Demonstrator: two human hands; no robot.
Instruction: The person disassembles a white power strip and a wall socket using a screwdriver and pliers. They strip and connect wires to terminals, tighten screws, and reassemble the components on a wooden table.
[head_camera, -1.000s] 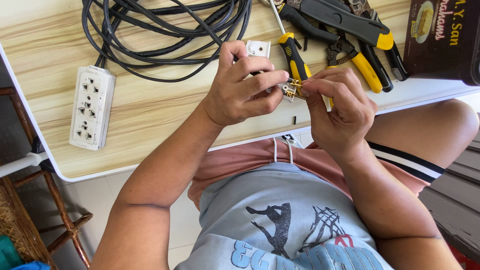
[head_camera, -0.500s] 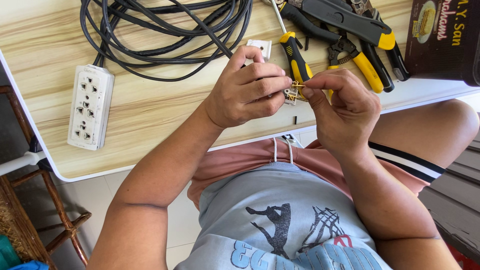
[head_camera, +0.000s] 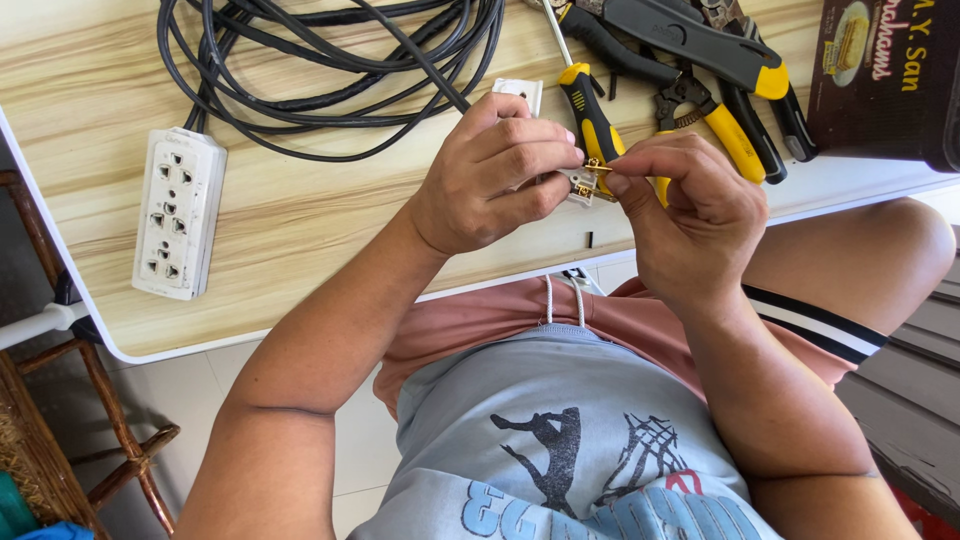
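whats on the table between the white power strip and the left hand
In the head view, only bare wood-grain table lies between the white power strip and the left hand; the coiled black cable sits farther back.

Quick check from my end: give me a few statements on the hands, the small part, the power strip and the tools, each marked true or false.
1. The left hand grips a small white electrical part. True.
2. The right hand lies flat on the table. False: it is raised, its fingertips pinching a small brass piece at the part.
3. The white power strip lies on the wooden tabletop, to the left in the view. True.
4. The black cable is stretched out straight. False: it is coiled in loops.
5. The yellow-handled pliers lie on the table, unheld. True.
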